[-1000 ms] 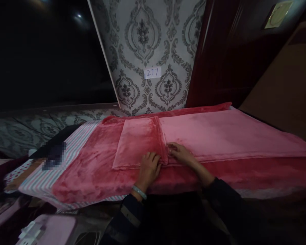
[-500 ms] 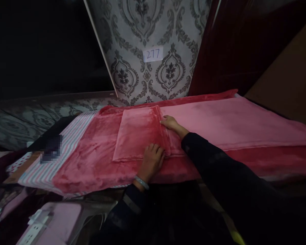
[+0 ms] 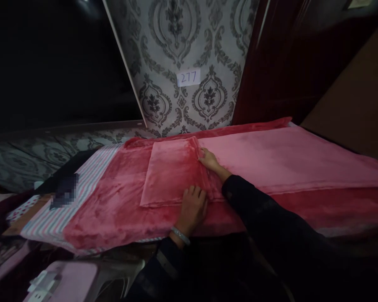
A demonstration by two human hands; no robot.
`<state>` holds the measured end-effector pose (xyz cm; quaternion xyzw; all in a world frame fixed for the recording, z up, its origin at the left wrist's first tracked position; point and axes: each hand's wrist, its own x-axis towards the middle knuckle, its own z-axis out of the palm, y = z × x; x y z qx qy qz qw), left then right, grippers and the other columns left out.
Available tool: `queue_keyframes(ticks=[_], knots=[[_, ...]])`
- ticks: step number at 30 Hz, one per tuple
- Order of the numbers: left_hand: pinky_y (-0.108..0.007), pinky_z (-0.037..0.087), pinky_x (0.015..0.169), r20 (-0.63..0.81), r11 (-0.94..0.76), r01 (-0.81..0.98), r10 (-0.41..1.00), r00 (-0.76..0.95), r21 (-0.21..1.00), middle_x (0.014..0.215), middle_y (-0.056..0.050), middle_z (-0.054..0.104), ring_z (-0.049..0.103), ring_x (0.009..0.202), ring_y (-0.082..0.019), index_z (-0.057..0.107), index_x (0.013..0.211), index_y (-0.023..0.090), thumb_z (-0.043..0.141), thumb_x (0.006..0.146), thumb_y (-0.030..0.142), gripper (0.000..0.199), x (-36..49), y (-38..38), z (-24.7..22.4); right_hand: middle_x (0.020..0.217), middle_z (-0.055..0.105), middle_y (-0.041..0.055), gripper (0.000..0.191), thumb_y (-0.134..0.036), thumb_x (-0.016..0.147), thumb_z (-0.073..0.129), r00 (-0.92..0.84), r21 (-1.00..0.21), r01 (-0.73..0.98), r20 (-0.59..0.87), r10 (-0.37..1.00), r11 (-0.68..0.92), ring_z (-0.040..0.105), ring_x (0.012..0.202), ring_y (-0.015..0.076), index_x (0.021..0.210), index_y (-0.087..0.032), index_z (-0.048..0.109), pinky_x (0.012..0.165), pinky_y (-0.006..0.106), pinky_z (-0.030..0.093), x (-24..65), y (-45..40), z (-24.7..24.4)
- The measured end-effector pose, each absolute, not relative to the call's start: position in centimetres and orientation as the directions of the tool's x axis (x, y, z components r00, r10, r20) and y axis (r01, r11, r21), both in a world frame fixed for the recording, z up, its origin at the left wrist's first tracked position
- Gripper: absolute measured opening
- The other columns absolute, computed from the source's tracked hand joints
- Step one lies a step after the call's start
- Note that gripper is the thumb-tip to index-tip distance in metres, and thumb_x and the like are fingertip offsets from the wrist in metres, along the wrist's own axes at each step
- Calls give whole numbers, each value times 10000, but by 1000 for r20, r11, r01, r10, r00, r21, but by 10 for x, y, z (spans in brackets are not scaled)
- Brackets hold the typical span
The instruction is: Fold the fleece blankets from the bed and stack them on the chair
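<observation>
A folded pink plush blanket [image 3: 171, 170], nearly square, lies on a larger spread of the same pink-red plush [image 3: 108, 209]. My right hand [image 3: 210, 160] is closed on its right-hand folded edge, thumb toward the far side; the other fingers are partly hidden. At the near right corner, my left hand [image 3: 193, 207] grips the blanket with bent fingers, and a bracelet circles that wrist. To the right of both hands stretches a long, flat, lighter pink layer [image 3: 271, 155].
Striped cloth [image 3: 93, 178] shows at the left end, with a blurred dark item [image 3: 64, 191] on it. Behind stand a patterned wall [image 3: 176, 46] with a paper marked 277 [image 3: 189, 78], a dark screen [image 3: 56, 63] and a dark red panel [image 3: 286, 58]. A pink stool [image 3: 71, 277] holds a power strip [image 3: 42, 289].
The view has tilted slightly up, so everything sits lower. My left hand has slid a little to the right along the near edge. My right hand keeps to the right-hand edge.
</observation>
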<state>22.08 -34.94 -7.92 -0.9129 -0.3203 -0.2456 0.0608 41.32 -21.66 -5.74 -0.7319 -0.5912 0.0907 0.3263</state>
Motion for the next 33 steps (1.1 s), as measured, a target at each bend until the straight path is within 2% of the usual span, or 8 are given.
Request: queue_keyframes(ticks=[5,9,13,20,26,29,31,33], knots=[[-423,504,915,519,-811,557,558,647,178,1164,-110,695,627,1054,-261,649,1194,179,554,976,264,253,196,-341,-59,1328,668,177,524,-204,893,604,259,-524,846,241,935,-99,637,1216,301,1409,-112,575,1028,369,496,412,-209,-44],[-554,397,1129,482,-637,753,718,502,164,1397,-167,629,538,1334,-324,588,1382,145,480,1000,261,414,173,-314,-38,1615,382,181,675,-340,953,529,126,-401,916,295,947,3,334,1503,296,1566,-98,384,1208,432,319,394,-190,-30],[-694,263,1174,378,-427,902,847,374,65,1564,-231,457,372,1482,-412,542,1472,150,578,954,384,570,155,-295,-47,1697,171,160,713,-472,1031,352,93,-306,952,204,974,-26,79,1580,277,1621,-83,256,1249,513,184,376,-173,-32],[-711,257,1166,335,-389,920,875,351,51,1613,-187,400,323,1513,-403,530,1499,242,553,956,436,578,150,-297,-74,1691,162,196,776,-573,1043,271,135,-231,965,43,990,-121,119,1573,287,1632,-70,213,1236,546,167,382,-170,-61],[-720,228,1173,330,-435,898,859,391,68,1631,-171,379,284,1525,-415,519,1504,216,518,965,446,587,151,-298,-66,1701,141,177,728,-532,1063,219,155,-296,939,-92,984,-175,99,1575,296,1639,-88,189,1243,553,153,382,-184,-36],[-727,165,1195,357,-487,866,833,422,113,1626,-153,395,281,1530,-398,534,1489,212,508,969,429,564,151,-299,-67,1682,207,202,760,-587,1045,265,121,-284,953,23,992,-109,124,1563,365,1631,-103,241,1221,623,158,370,-221,-38],[-721,125,1210,378,-547,822,803,461,158,1594,-141,451,313,1520,-384,557,1469,222,514,966,406,537,151,-299,-68,1679,232,183,783,-630,1022,336,2,-231,972,150,989,34,116,1562,377,1627,-135,278,1231,612,133,360,-256,-49],[-708,114,1221,391,-595,777,778,492,205,1552,-133,510,358,1500,-375,579,1450,234,525,961,385,515,151,-299,-69,1684,236,154,789,-647,1006,385,-97,-187,974,179,979,130,122,1565,358,1624,-164,303,1247,571,121,353,-290,-64]])
